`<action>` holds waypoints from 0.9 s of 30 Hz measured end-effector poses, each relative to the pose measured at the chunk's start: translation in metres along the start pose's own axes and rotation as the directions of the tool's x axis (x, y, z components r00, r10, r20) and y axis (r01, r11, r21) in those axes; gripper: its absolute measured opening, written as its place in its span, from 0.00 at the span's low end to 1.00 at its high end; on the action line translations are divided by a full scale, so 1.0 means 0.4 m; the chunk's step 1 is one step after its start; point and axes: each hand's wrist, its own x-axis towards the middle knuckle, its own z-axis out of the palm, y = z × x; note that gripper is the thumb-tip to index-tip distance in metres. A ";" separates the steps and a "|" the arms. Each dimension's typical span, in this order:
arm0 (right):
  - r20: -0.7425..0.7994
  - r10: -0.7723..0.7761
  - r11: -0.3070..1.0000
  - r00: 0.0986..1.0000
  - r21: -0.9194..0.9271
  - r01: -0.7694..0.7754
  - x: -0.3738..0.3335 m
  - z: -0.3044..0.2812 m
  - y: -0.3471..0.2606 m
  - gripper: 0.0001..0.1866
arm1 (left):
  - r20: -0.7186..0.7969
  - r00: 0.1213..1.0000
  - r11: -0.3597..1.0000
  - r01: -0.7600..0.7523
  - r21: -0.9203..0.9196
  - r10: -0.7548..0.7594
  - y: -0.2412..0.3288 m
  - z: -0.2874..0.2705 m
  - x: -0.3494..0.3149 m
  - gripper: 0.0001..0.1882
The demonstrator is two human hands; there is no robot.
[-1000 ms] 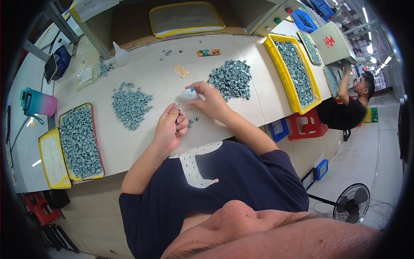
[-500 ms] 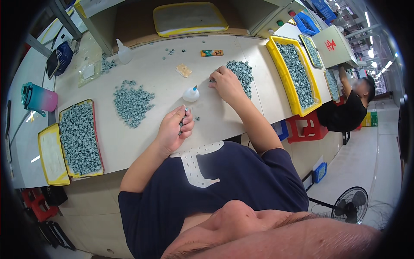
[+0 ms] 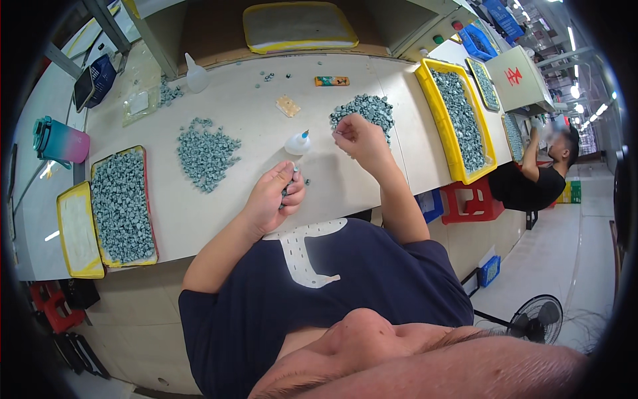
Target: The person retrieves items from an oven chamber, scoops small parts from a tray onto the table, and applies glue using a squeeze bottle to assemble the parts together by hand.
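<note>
My left hand is closed over several small grey-green pieces, one of them pinched upright between thumb and forefinger. Just in front of it stands a small white squeeze bottle with a blue tip. My right hand hovers at the near edge of a pile of like pieces, its fingertips pinched together. Whatever is between them is too small to name. Another spread of the pieces lies to the left, and a stray piece lies beside my left hand.
On the left are a full tray, a yellow-rimmed tray and a tumbler. A yellow bin of pieces stands right. Further back lie a beige card, an orange-green tube and a second bottle. A co-worker sits far right.
My right hand has drawn back slightly from the pile toward me, uncovering more of it, and its fingertips have pinched together. My left hand keeps its hold. The co-worker's arm has shifted.
</note>
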 end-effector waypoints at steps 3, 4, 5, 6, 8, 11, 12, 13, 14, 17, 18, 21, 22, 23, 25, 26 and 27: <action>-0.015 -0.105 0.994 0.994 0.040 0.105 -0.039 0.007 -0.017 0.10 | 0.007 1.000 1.000 -0.010 0.017 0.010 -0.003 -0.001 0.002 0.12; -0.010 -0.105 0.994 0.994 0.041 0.105 -0.052 0.012 -0.018 0.10 | 0.020 1.000 1.000 -0.018 0.020 0.018 -0.004 -0.001 0.002 0.13; -0.039 -0.206 0.977 0.978 0.048 0.208 -0.064 0.018 -0.019 0.09 | 0.016 1.000 1.000 -0.021 0.017 0.020 -0.004 -0.002 0.003 0.13; -0.069 -0.305 0.950 0.950 0.053 0.309 -0.074 0.024 -0.020 0.09 | 0.015 1.000 1.000 -0.018 0.008 0.018 -0.005 -0.003 0.006 0.12; -0.099 -0.390 0.917 0.915 0.041 0.396 -0.090 0.045 -0.037 0.08 | 0.010 1.000 1.000 -0.019 -0.005 0.019 -0.007 -0.005 0.006 0.12; -0.092 -0.460 0.880 0.883 0.086 0.468 -0.104 0.072 -0.056 0.10 | -0.008 1.000 1.000 -0.005 -0.017 0.005 -0.008 -0.006 0.007 0.11; -0.090 -0.461 0.880 0.883 0.086 0.468 -0.103 0.081 -0.055 0.10 | -0.011 1.000 1.000 -0.005 -0.014 0.005 -0.008 -0.007 0.006 0.11; -0.115 -0.515 0.852 0.849 0.041 0.522 -0.102 0.093 -0.051 0.10 | -0.013 1.000 1.000 -0.004 -0.011 0.004 -0.009 -0.007 0.005 0.10; -0.137 -0.567 0.820 0.812 -0.004 0.572 -0.102 0.101 -0.047 0.11 | -0.014 1.000 1.000 -0.005 -0.012 0.005 -0.009 -0.006 0.005 0.10; -0.124 -0.668 0.741 0.734 -0.016 0.672 -0.103 0.117 -0.033 0.13 | -0.038 0.999 1.000 -0.008 -0.005 0.008 -0.009 -0.004 0.004 0.10; -0.121 -0.669 0.740 0.733 -0.015 0.673 -0.101 0.116 -0.033 0.13 | -0.033 0.999 1.000 -0.008 -0.002 0.008 -0.009 -0.006 0.005 0.11; -0.066 -0.766 0.642 0.639 -0.047 0.765 -0.096 0.115 -0.034 0.15 | -0.030 0.999 1.000 -0.013 0.001 0.013 -0.010 -0.008 0.005 0.11; -0.059 -0.777 0.629 0.626 -0.062 0.775 -0.096 0.115 -0.035 0.15 | -0.030 0.999 1.000 -0.016 0.005 0.016 -0.011 -0.007 0.005 0.11; -0.053 -0.788 0.616 0.614 -0.076 0.784 -0.096 0.115 -0.036 0.16 | -0.029 0.999 1.000 -0.017 0.003 0.017 -0.012 -0.008 0.006 0.11; -0.061 -0.803 0.596 0.593 -0.099 0.797 -0.094 0.117 -0.039 0.16 | -0.008 0.998 0.997 -0.065 0.042 0.065 -0.014 -0.010 0.006 0.11; -0.071 -0.818 0.576 0.571 -0.122 0.809 -0.093 0.119 -0.040 0.16 | -0.008 0.998 0.997 -0.066 0.040 0.067 -0.016 -0.014 0.007 0.11; -0.069 -0.818 0.574 0.571 -0.121 0.809 -0.093 0.120 -0.041 0.16 | 0.012 0.996 0.994 -0.090 0.056 0.089 -0.020 -0.018 0.007 0.11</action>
